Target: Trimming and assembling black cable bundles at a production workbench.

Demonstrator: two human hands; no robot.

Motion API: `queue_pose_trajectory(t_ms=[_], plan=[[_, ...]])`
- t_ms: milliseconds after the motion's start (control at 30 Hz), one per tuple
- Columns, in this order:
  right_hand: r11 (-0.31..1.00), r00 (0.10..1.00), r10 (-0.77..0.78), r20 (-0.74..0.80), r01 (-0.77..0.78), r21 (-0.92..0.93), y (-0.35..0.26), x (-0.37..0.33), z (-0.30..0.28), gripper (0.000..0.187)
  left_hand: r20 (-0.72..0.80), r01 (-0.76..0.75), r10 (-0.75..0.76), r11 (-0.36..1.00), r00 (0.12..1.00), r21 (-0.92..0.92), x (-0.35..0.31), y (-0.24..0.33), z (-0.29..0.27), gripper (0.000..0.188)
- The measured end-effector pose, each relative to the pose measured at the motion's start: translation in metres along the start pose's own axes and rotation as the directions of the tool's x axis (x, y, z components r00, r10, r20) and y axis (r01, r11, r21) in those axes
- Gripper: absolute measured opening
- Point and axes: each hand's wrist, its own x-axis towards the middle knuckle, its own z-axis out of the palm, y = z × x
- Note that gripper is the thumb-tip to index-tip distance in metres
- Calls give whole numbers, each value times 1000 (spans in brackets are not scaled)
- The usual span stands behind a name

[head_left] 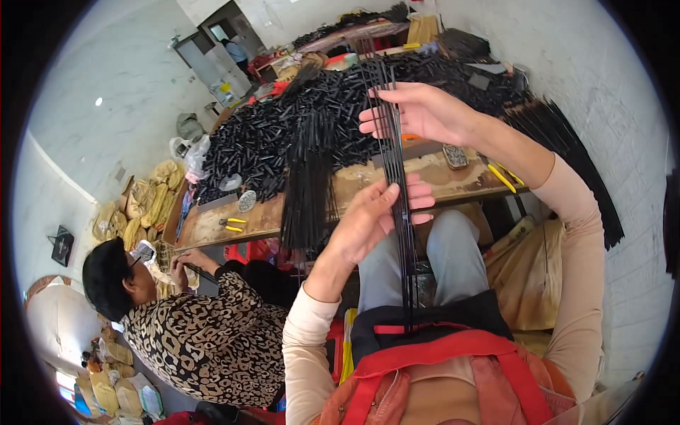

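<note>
A thin bundle of long black rods [394, 156] stands nearly upright in front of me, its lower end resting on my lap near the black apron edge. My right hand [425, 112] grips the bundle near its top, fingers wrapped around it. Lower down, my left hand [372, 216] holds the same rods with fingers stretched along them. A second, thicker sheaf of black rods [309, 188] leans against the wooden workbench [439, 177] just left of my left hand.
A big heap of short black parts [283, 134] covers the bench. Yellow-handled cutters [504, 177] and pliers [232, 224] lie on it. A person in a spotted top [205, 333] sits at my left. More black rods [574, 156] lie against the right wall; filled sacks [145, 198] at the far left.
</note>
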Motion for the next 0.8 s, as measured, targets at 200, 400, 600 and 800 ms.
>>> queue_pose_trajectory(t_ms=[200, 400, 600, 800], plan=[[945, 994, 48, -98, -77, -319, 31, -29, 5, 32, -110, 8, -18, 996, 994, -88, -16, -40, 12, 40], [694, 985, 139, -99, -168, -700, 21, -41, 4, 33, -252, -134, 116, 989, 961, -55, -8, -43, 13, 28], [816, 968, -39, -249, -113, -566, -9, -51, 6, 15, -309, -144, 143, 989, 940, 18, -8, -49, 18, 29], [940, 960, 51, -277, -140, -311, -13, -44, -8, 34, -289, -130, 150, 988, 945, 86, -4, -47, 41, 27]])
